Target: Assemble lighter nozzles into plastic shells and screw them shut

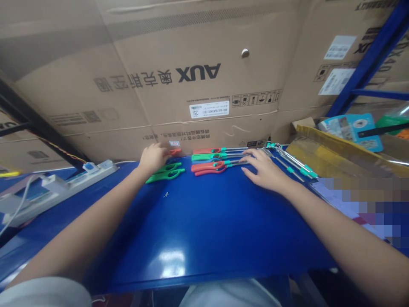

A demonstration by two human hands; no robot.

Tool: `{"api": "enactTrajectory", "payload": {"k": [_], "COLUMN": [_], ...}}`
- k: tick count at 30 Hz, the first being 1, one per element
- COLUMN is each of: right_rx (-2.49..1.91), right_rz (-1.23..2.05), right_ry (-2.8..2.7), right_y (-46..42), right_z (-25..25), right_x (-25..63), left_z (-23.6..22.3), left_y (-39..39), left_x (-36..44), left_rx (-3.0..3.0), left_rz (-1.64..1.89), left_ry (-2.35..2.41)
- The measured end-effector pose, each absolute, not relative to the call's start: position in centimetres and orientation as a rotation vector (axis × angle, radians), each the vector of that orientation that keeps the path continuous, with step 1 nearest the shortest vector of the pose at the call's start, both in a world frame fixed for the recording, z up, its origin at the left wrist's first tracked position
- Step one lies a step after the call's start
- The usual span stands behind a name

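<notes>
The left hand (153, 157) met a red-handled utility lighter (174, 152), its grip unclear; the open right hand (265, 170) lay beside steel lighter shafts (238, 163) on a blue workbench (204, 230)

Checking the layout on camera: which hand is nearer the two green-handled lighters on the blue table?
Left. The left hand sits just beyond the green-handled lighters; the right hand lies far to their right, past the row of red and green lighters.
</notes>
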State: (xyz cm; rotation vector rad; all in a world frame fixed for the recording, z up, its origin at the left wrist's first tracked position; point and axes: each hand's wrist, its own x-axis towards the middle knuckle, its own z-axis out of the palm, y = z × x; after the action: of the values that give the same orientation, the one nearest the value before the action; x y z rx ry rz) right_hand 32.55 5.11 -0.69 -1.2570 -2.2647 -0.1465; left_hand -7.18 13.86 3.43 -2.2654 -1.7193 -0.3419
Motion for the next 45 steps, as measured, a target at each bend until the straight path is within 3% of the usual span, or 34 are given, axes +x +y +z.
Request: {"api": "enactTrajectory", "payload": {"k": [5,9,14,22,31,37,45], "right_rx": [-1.048,-0.839,-0.739,-0.808,-0.937,-1.045,-1.122], "right_rz": [-0.043,0.276,0.555,0.629,0.398,0.320,0.715], "right_ry": [-2.262,-2.304,-2.386,-2.534,-2.566,-2.360,-2.308], "right_y": [3.7,1.9,0.7,1.7,2.8,3.2,2.8], "right_z": [0.4,1.0,1.1,0.4,-0.3,-0.5,2.0], "right_x": [31.0,29.2,27.9,28.8,29.6,29.9,30.8], "left_z": [4.3,3.3,1.3,-1.0,1.3,1.2,-1.7], "left_y": [9.0,2.8,-1.7,-1.2,0.4,1.7,1.9], "left_x": [-3.9,0.4,3.6,3.9,-0.3,-2.1,-0.7], "left_rx": [-2.368,-2.709,-2.890,-3.079,-3.256,-3.255,-3.114], "left_rz": [-0.417,-0.587,-0.522,-0.601,-0.306,-0.412,-0.785], "left_ry": [-1.559,-1.171,-0.968,-1.030,-1.349,-1.437,-1.411]}}
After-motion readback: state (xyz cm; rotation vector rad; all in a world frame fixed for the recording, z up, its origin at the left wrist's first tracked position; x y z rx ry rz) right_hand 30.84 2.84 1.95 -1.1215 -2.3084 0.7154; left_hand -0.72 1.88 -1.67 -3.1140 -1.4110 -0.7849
